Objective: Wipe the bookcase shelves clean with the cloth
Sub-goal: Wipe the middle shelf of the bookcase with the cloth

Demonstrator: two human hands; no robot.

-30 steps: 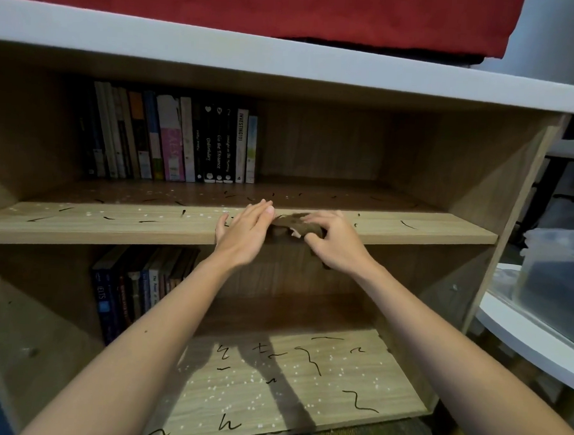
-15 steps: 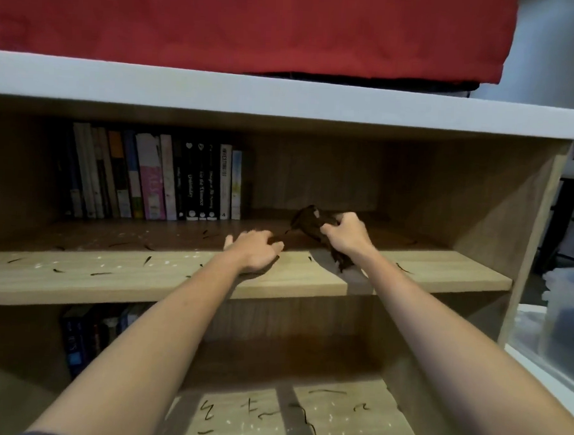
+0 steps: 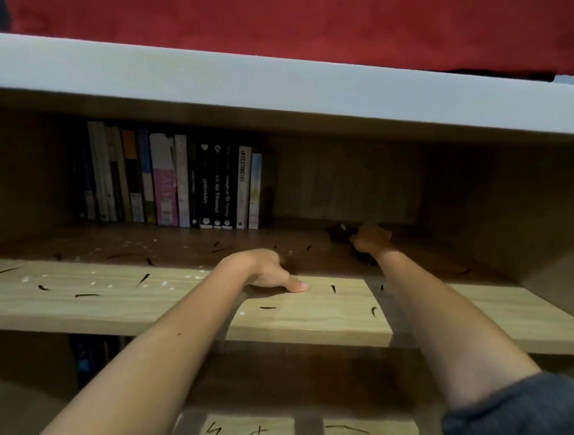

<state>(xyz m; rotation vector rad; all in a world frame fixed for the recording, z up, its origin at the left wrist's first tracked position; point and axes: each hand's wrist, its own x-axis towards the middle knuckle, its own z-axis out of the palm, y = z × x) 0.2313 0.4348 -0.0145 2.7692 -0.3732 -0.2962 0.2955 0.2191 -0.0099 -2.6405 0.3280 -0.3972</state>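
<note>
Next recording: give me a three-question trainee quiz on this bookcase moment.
1. True or false: the left hand holds the cloth.
2. Which hand reaches deeper into the upper shelf? A) left B) right
3. Fill in: the books stand at the back on the ____ side.
Key: 1 false, the right hand has the cloth in its grip; 2 B; 3 left.

Red fabric (image 3: 289, 18) overhead, dim light

A row of books (image 3: 168, 181) stands upright, with red fabric (image 3: 289, 14) above.
</note>
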